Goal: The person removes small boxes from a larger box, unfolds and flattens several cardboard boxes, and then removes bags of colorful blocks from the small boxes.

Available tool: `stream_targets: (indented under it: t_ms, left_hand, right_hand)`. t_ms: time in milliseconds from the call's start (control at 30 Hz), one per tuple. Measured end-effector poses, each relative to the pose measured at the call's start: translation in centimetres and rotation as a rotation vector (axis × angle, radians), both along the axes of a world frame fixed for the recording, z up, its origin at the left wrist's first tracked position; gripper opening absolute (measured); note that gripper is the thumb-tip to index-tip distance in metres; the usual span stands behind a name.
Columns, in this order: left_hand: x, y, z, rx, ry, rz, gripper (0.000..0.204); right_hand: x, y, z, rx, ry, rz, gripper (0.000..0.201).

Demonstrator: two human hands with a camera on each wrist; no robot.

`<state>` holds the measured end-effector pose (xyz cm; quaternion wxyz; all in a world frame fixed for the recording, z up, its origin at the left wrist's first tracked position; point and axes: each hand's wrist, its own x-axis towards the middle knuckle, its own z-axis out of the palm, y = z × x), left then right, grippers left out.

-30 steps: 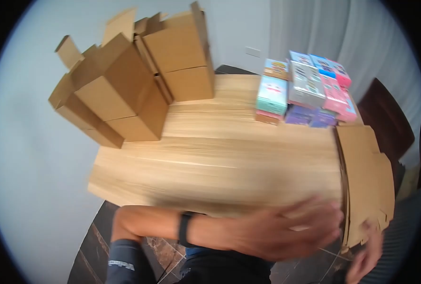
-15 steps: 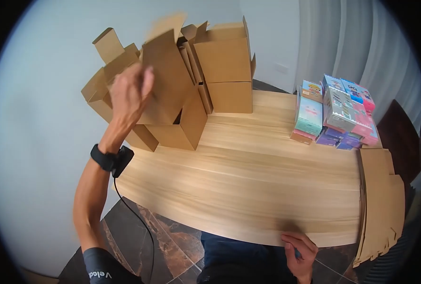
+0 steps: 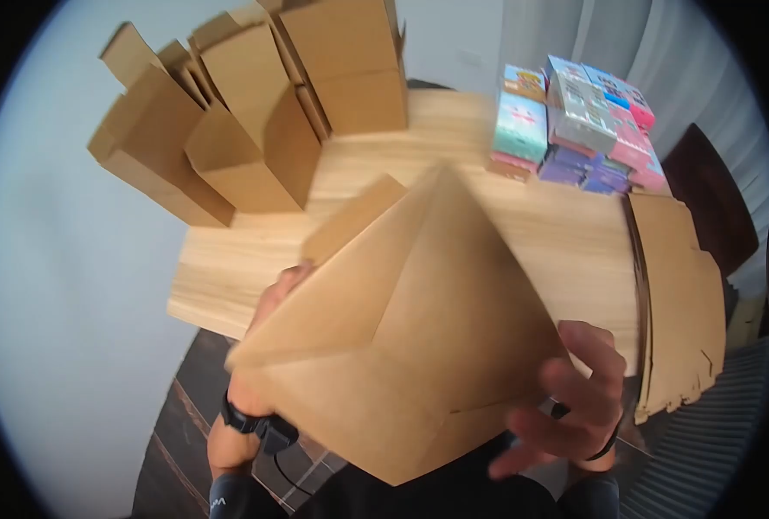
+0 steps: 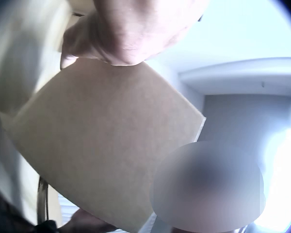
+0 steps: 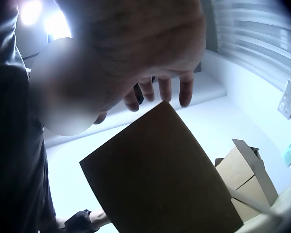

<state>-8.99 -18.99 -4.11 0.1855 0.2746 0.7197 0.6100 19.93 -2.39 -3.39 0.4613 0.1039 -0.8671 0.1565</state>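
Note:
A cardboard box [image 3: 410, 329], tilted with a corner upward, hangs over the table's front edge in the head view. My left hand [image 3: 272, 303] grips its left side, partly hidden behind the cardboard. In the left wrist view the left hand [image 4: 136, 31] is at the edge of the box [image 4: 102, 126]. On the other side is my right hand [image 3: 575, 394], fingers spread and bent a little. The right wrist view has the right hand [image 5: 150, 43] above a corner of the box [image 5: 160, 174]; whether they touch, I cannot tell.
Several open-topped cardboard boxes [image 3: 350, 95] stand at the back left of the table [image 3: 229, 294]. Colourful small boxes [image 3: 579, 112] are stacked at the back right. Flat cardboard sheets [image 3: 683, 303] lie along the right edge, with a dark chair [image 3: 709, 208] behind.
My left hand has brought a box from the back left group to the table's front. My right hand has risen from the front edge to beside it. The head view has shifted.

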Motion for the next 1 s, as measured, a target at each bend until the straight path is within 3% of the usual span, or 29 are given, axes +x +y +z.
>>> stream_targets:
  t_ms: [33,67,100,167,200,267,300,333,400,467,567,633,700,767,833,867,1000]
  left_hand:
    - [0.1,2.3,-1.9,-0.021,-0.106,-0.081,0.043]
    - [1.8,1.1,-4.6,-0.038,-0.211,-0.161,0.044]
    - [2.5,-2.3,-7.0,-0.049,-0.313,-0.233,0.045]
    - [3.2,-1.4,-9.2,-0.065,-0.490,-0.377,0.047]
    - [3.2,-1.1,-9.4,-0.067,-0.346,-0.423,0.059]
    - [1.3,1.4,-8.8,-0.106,-0.487,-0.264,0.064]
    - [0.1,2.5,-6.4,-0.324,-0.199,-0.167,0.065]
    - [0.1,2.6,-6.5,-0.278,-0.190,-0.116,0.059]
    - [0.0,-0.2,-0.7,-0.085,0.738,-0.187,0.049]
    - [2.0,-0.2,2.2,-0.198,1.081,-0.579,0.052]
    - [3.7,0.3,2.3,-0.396,1.012,-0.662,0.059]
    - [3.9,0.6,2.7,-0.453,1.014,-0.691,0.057]
    - [3.9,0.7,2.4,-0.550,0.963,-0.855,0.056]
    - [3.8,0.7,2.2,-0.581,0.941,-0.886,0.057]
    - [3.8,1.1,0.6,-0.318,0.978,-0.815,0.063]
    - [3.8,1.0,0.4,-0.278,0.941,-0.811,0.076]
    - [2.6,1.3,0.9,-0.175,0.910,-0.832,0.091]
  right_hand:
    - [0.4,0.2,0.9,0.119,-0.219,0.000,0.048]
    - [0.6,0.3,1.4,0.239,-0.438,0.006,0.045]
    - [0.3,0.3,1.6,0.242,-0.473,0.016,0.045]
    - [-0.8,-0.2,1.9,0.500,-0.474,-0.089,0.042]
    - [-1.4,-0.3,2.0,0.502,-0.487,-0.087,0.042]
    - [-2.5,-0.5,2.2,0.370,-0.664,-0.031,0.042]
    - [-2.8,-0.4,1.9,0.364,-0.671,-0.031,0.042]
    - [-3.2,-0.4,1.4,0.362,-0.715,-0.023,0.042]
    - [-4.0,-0.1,1.2,0.350,-0.768,-0.017,0.043]
    - [-4.9,0.7,2.8,0.211,-0.864,0.060,0.043]
    - [-7.1,1.3,3.9,0.346,-1.134,0.052,0.054]
    - [-7.7,1.6,3.5,0.450,-1.089,0.077,0.050]
    - [-8.4,1.5,3.6,0.583,-1.118,0.060,0.041]
    - [-8.9,1.9,3.5,0.503,-1.063,0.117,0.030]
    - [-9.0,2.2,3.1,0.429,-1.001,0.155,0.026]
    - [-8.7,2.6,2.6,0.406,-0.948,0.152,0.026]
    - [-7.8,3.5,1.3,0.271,-0.639,0.194,0.016]
